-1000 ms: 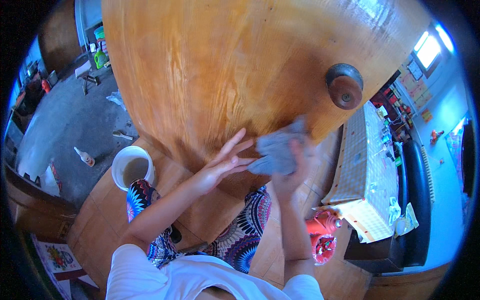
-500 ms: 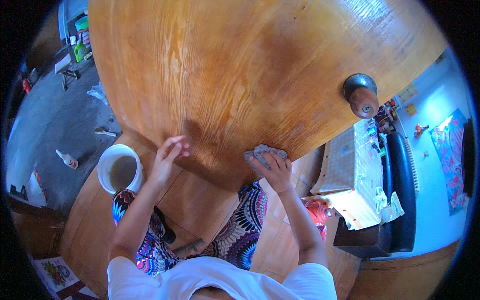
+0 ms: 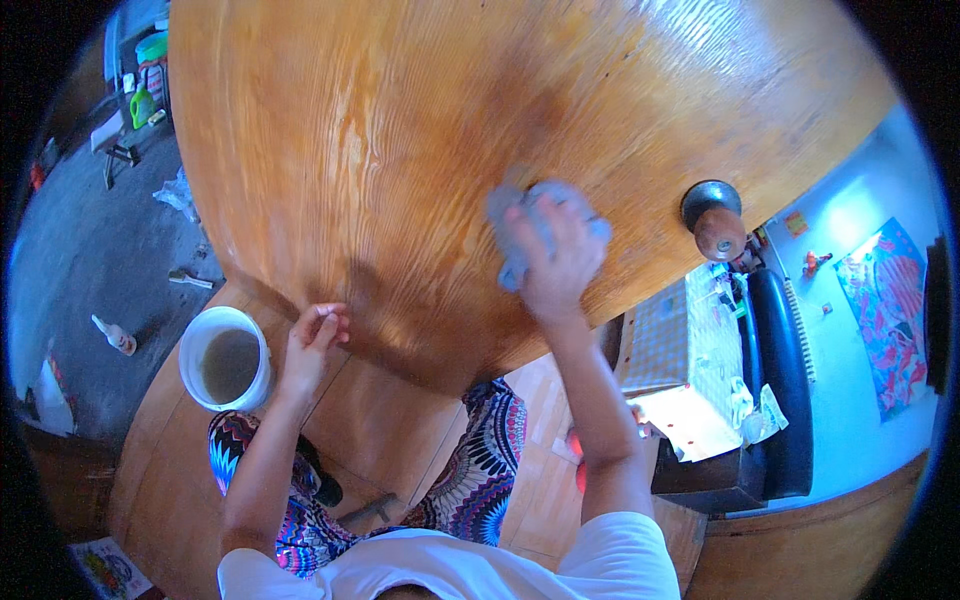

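A wet grey-blue cleaning cloth lies pressed against the broad wooden door. My right hand, slightly blurred, is closed over the cloth, below and left of the round doorknob. Lower down, my left hand hovers just off the door's bottom part with its fingers loosely curled and slightly apart, holding nothing. Beside that hand, a white bucket with murky water stands on the tiled floor.
Low on the right are a table with a checked cover and a black sofa. On the dark floor at left lie a bottle, a brush and crumpled plastic. My patterned trouser legs are close under the door.
My right hand has moved up the door with the cloth, which now looks more spread out. My left hand has come down and slightly left, nearer the bucket. The view has shifted a little.
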Tool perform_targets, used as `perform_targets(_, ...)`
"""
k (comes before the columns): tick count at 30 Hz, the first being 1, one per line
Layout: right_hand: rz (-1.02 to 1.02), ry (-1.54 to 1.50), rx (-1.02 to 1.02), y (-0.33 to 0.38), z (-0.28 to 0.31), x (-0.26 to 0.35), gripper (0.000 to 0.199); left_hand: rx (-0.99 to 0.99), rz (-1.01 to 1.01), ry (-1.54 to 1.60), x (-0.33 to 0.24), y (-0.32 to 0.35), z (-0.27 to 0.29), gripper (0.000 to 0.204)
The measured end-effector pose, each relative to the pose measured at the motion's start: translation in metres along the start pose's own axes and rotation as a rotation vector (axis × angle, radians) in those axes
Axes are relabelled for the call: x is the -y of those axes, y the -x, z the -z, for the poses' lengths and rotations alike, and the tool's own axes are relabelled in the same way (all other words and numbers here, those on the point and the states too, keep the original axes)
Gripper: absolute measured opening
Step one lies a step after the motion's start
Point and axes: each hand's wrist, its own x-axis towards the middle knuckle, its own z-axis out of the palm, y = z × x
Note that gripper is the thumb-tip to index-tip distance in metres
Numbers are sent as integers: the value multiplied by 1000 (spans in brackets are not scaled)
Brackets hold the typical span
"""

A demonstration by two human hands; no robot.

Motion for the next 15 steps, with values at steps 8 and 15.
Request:
perform_targets(8, 249, 37, 304, 18, 23, -17, 49, -39, -10, -28, -13, 17, 8, 20)
perform_targets(15, -148, 19, -251, -120, 34, -26, 52, -48, -95, -22, -4, 19, 31, 20)
